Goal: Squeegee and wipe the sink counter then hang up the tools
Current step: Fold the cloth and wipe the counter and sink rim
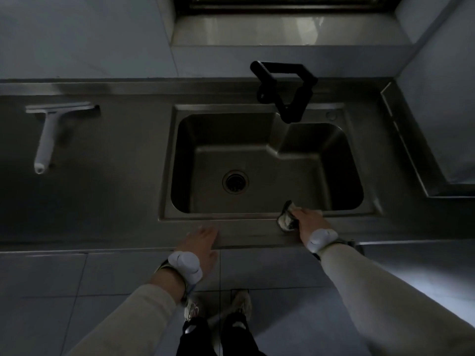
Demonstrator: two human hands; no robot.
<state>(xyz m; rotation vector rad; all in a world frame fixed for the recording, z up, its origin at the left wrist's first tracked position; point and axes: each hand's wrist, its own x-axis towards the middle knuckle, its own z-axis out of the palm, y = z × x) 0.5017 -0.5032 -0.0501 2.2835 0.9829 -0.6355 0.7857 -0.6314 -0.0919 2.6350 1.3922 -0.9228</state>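
Note:
A white squeegee (48, 129) lies on the steel counter (108, 176) at the far left, blade toward the wall, handle toward me. My right hand (309, 222) presses a crumpled grey-white cloth (287, 217) onto the counter strip at the sink's front right rim, fingers laid over it. With straight fingers, my left hand (200, 244) rests flat on the counter's front edge, just below the sink's front rim, and holds nothing. The steel sink (257, 155) sits in the middle with a round drain (235, 181).
A black folding faucet (282, 88) reaches over the sink's back right corner. A window sill (288, 32) lies behind it. A raised steel ledge (411, 140) borders the counter on the right. Grey floor tiles and my shoes (218, 307) are below the counter edge.

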